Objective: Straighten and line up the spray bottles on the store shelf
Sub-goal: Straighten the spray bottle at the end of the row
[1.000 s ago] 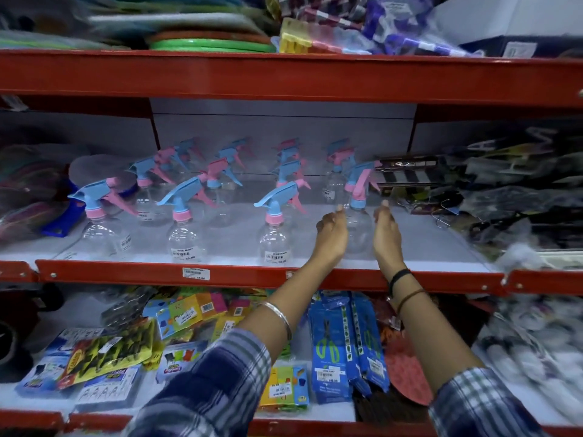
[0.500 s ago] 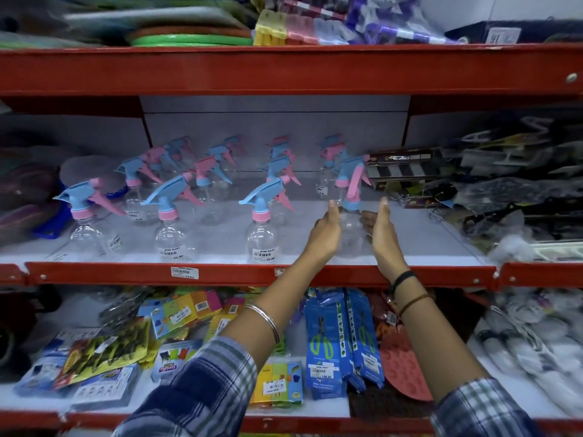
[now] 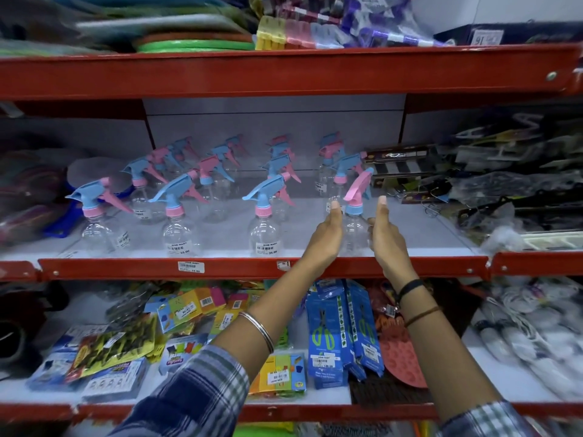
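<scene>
Several clear spray bottles with blue and pink trigger heads stand in rows on the middle shelf. Three front ones stand near the red front edge with their nozzles to the left. To their right is a fourth spray bottle with a pink trigger and blue collar, close to the front edge. My left hand cups its left side and my right hand its right side, thumbs up. More bottles stand behind it in loose columns.
The red beam of the shelf above hangs low over the bottles. Striped boxes and bagged goods crowd the right of the shelf, dark items the left. Blue scissor packs lie on the shelf below.
The bottle between my hands has come forward to the shelf's front edge and its head has turned. Both hands moved with it.
</scene>
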`<state>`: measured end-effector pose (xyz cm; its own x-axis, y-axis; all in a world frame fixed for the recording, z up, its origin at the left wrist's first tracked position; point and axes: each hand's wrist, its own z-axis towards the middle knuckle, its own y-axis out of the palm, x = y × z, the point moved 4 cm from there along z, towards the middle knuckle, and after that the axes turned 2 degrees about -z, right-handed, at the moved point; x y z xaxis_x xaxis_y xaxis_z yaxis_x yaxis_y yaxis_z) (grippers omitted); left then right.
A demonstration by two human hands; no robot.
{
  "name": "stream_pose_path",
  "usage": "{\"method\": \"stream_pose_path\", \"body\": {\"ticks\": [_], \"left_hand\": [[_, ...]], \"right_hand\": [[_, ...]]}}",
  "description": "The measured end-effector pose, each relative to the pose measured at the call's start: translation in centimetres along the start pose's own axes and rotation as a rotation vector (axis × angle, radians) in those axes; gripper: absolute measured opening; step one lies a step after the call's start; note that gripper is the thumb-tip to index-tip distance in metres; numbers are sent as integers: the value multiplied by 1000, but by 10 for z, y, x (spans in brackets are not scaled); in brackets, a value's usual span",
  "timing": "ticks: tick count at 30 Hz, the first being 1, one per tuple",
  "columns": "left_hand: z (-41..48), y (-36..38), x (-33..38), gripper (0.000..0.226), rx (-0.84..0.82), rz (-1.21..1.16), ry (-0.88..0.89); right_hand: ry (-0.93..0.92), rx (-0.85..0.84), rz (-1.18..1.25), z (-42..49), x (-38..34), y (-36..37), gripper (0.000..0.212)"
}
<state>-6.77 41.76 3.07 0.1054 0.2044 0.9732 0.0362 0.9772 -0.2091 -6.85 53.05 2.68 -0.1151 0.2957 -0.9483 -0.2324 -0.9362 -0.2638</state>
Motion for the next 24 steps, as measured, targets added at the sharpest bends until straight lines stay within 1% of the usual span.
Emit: {"method": "stream_pose_path", "body": {"ticks": [1,3,4,6,7,8,9,11,13,14,15,16,17,19,20,22,24], "left_hand": [[-3,0,0,77,46,1,0],[-9,0,-1,69,154,5,2],[-14,2,-2,67,174,2,9],[-25,9,-1,62,145,-14,40],[-29,12,-1,53,122,-18,55],[-31,15,-1,45,112,-24,54],[-31,15,-1,45,119,-45,64],[-26,13,-4,61,145,-67,76],[-21,9,-6,70,172,-77,47],[-19,8,-7,72,186,-86,38],[-17,7,-7,74,190,-83,30],[-16,5,-7,73,188,-78,25],[-14,4,-7,71,185,-69,31],[-14,2,-5,63,178,-64,52],[-14,1,-3,63,176,-62,62],[-15,1,-2,61,175,-51,74],[-17,3,-1,54,176,-26,83]], "right_hand": [[-2,6,11,-1,-1,-1,82],[10,15,46,1,-3,-2,91],[13,10,56,2,-5,-2,95],[20,-36,67,2,-7,0,103],[23,-62,67,2,-6,2,103],[13,-78,67,1,-7,3,98],[6,-85,65,0,-6,4,93],[4,-72,60,-3,-7,4,93],[5,-46,73,-9,-7,2,91],[9,-29,77,-11,-6,1,97],[14,-9,77,-12,-5,-1,107],[21,11,65,-12,-4,-2,113],[20,23,55,-12,-3,-3,115],[6,28,28,-14,-3,-5,107],[0,29,20,-14,-4,-5,103],[-14,37,16,-13,-2,-5,103],[-33,31,6,-11,0,-4,102]]}}
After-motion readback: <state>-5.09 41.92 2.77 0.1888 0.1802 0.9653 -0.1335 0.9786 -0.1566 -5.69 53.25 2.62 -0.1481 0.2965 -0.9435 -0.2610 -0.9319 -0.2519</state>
